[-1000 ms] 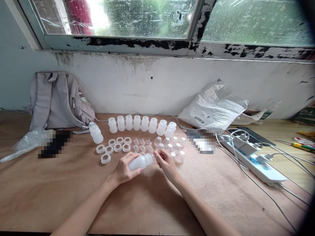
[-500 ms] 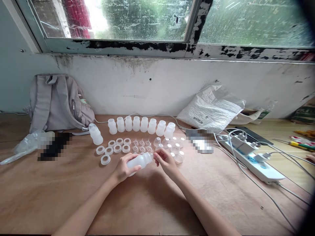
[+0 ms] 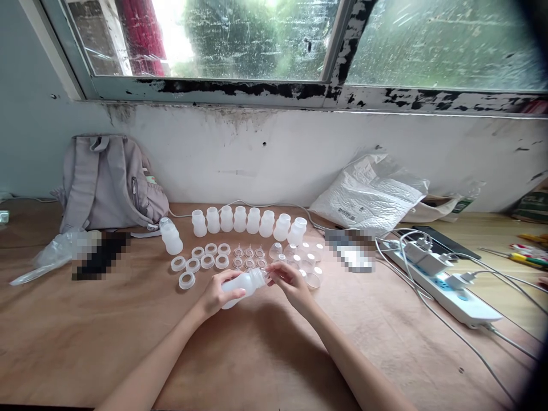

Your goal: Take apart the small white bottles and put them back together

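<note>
My left hand (image 3: 220, 294) is wrapped round a frosted baby bottle (image 3: 240, 287), which lies tilted with its neck toward the right. At the bottle's mouth, my right hand (image 3: 289, 281) pinches a small clear piece, which looks like a bottle nipple (image 3: 266, 277); the fingers partly cover it. Just beyond the bottle, several clear nipples (image 3: 249, 252) stand in rows. White collar rings (image 3: 208, 261) lie to their left, and clear domed caps (image 3: 303, 257) to their right. Behind these is a curved row of open bottles (image 3: 253, 220). One capped bottle (image 3: 172, 237) stands apart at the left.
A grey backpack (image 3: 111, 182) leans on the wall at the left, with a plastic bag (image 3: 55, 251) before it. To the right are a silver mailing bag (image 3: 368, 194), a power strip (image 3: 458, 299) with chargers and loose cables, and a screwdriver (image 3: 524, 260).
The view has shifted slightly, so everything sits a bit lower and further right. My right fingers have turned a little at the bottle's mouth; my left hand keeps its hold.
</note>
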`<state>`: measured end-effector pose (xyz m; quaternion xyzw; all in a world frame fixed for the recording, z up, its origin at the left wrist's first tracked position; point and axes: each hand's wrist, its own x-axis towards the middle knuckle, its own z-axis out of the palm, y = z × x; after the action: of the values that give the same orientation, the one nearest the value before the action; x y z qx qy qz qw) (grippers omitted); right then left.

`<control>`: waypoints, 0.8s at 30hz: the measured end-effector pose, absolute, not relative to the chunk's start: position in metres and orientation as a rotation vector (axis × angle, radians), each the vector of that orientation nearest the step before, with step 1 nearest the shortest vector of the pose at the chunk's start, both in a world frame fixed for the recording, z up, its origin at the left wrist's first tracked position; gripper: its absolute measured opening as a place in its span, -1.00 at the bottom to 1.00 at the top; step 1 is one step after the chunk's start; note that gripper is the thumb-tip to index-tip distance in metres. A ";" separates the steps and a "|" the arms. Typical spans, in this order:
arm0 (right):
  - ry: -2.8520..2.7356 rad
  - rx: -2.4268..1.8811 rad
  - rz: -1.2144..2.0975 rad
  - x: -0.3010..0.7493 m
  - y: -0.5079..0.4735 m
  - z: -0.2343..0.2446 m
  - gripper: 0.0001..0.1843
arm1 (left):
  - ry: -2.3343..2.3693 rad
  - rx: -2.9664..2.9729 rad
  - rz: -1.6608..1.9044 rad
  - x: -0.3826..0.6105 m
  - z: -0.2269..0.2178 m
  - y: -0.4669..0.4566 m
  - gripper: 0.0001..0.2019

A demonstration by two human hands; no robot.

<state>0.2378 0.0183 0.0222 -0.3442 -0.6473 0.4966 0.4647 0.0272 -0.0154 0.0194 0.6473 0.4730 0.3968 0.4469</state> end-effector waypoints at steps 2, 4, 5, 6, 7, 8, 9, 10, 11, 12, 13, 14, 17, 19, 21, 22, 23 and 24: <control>-1.611 -0.858 1.210 0.238 0.018 0.023 -0.79 | 1.157 1.587 0.953 0.027 0.022 -0.016 -0.59; -1.641 -0.886 1.183 0.238 0.016 0.023 -0.78 | 1.147 1.584 0.937 0.027 0.025 -0.016 -0.59; -1.657 -0.901 1.169 0.238 0.015 0.024 -0.78 | 1.143 1.586 0.935 0.028 0.026 -0.016 -0.59; -1.673 -0.919 1.156 0.238 0.014 0.024 -0.77 | 1.143 1.586 0.938 0.028 0.026 -0.016 -0.59; -1.691 -0.941 1.139 0.237 0.013 0.024 -0.75 | 1.146 1.586 0.938 0.028 0.027 -0.016 -0.59; -1.709 -0.967 1.116 0.237 0.013 0.024 -0.72 | 1.146 1.586 0.933 0.028 0.027 -0.016 -0.60; -1.727 -0.993 1.088 0.236 0.012 0.024 -0.68 | 1.144 1.588 0.922 0.029 0.026 -0.016 -0.60; -1.741 -1.018 1.059 0.236 0.012 0.023 -0.64 | 1.140 1.590 0.910 0.029 0.026 -0.017 -0.60; -1.748 -1.039 1.038 0.235 0.012 0.022 -0.61 | 1.135 1.595 0.900 0.029 0.026 -0.017 -0.60; -1.751 -1.055 1.035 0.235 0.012 0.022 -0.58 | 1.130 1.601 0.893 0.030 0.025 -0.017 -0.60; -1.749 -1.064 1.050 0.234 0.013 0.022 -0.55 | 1.124 1.607 0.889 0.030 0.025 -0.017 -0.60; -1.742 -1.071 1.074 0.234 0.013 0.022 -0.53 | 1.119 1.607 0.888 0.031 0.025 -0.018 -0.61; -1.688 -1.066 1.134 0.234 0.012 0.026 -0.55 | 1.086 1.570 0.889 0.032 0.026 -0.019 -0.61; -1.630 -1.015 1.196 0.235 0.010 0.031 -0.67 | 1.049 1.519 0.887 0.032 0.028 -0.019 -0.63; -1.584 -0.924 1.323 0.236 0.008 0.036 -0.76 | 1.004 1.440 0.854 0.033 0.028 -0.020 -0.63; -1.575 -0.873 1.400 0.236 0.008 0.038 -0.69 | 0.980 1.393 0.826 0.033 0.028 -0.020 -0.61; -1.573 -0.828 1.468 0.236 0.007 0.040 -0.61 | 0.958 1.349 0.794 0.033 0.028 -0.020 -0.59; -1.578 -0.803 1.517 0.236 0.007 0.040 -0.58 | 0.944 1.318 0.766 0.033 0.028 -0.021 -0.57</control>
<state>0.2362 0.0074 0.0401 -0.3164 -0.6219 0.5982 0.3941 0.0335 -0.0211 0.0276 0.5742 0.4112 0.3338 0.6244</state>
